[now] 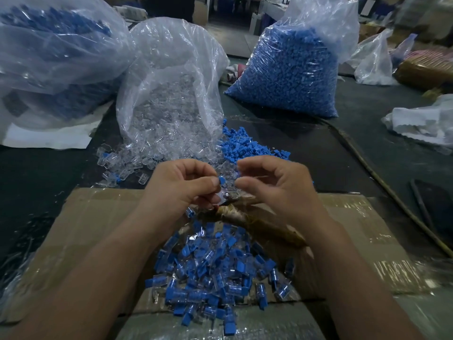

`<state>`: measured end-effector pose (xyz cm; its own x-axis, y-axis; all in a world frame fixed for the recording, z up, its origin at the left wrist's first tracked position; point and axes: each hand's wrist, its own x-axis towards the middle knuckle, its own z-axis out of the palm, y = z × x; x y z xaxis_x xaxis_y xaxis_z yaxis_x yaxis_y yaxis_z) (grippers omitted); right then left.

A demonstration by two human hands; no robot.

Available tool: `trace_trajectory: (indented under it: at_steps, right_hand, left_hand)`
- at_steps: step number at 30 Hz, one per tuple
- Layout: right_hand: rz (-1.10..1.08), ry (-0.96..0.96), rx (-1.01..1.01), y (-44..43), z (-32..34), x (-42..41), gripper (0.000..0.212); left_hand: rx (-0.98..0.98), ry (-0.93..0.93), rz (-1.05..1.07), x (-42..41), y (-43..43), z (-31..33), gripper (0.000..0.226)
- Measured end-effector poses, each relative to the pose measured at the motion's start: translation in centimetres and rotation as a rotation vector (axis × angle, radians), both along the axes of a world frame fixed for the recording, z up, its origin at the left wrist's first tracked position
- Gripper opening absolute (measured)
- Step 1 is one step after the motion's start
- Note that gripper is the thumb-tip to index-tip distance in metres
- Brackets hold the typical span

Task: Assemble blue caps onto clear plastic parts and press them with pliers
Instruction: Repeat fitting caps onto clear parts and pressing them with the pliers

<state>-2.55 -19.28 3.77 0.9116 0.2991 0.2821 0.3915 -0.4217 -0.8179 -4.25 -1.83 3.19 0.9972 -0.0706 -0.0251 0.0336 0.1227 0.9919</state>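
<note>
From the head camera, my left hand (181,190) is raised over the cardboard (98,217), thumb and curled fingers pinching a clear part (225,195) with a blue cap (222,180) showing at the thumb tip; I judge it is held high and central so the cap can be seated before pressing. My right hand (277,190) hovers just beside it, fingers curled; whether they grip anything I cannot tell, though the taped pliers (247,217) lie under the palm, close for the squeeze. Finished pieces (208,278) pile between my wrists, with the bag of clear parts (169,94) and the bag of caps (286,74) beyond
</note>
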Motion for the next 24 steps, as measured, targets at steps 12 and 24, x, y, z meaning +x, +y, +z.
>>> trace_trajectory:
  at_steps: [12, 24]
  right_hand:
    - [0.087, 0.422, -0.682, -2.9, 0.3, 1.0, 0.076]
    - [-0.042, 0.062, -0.922, -0.4, -0.8, 1.1, 0.026]
  left_hand:
    - [-0.03, -0.022, 0.065, 0.4, 0.6, -0.2, 0.012]
    - [-0.027, -0.005, 0.046, 0.6, 0.5, -0.5, 0.013]
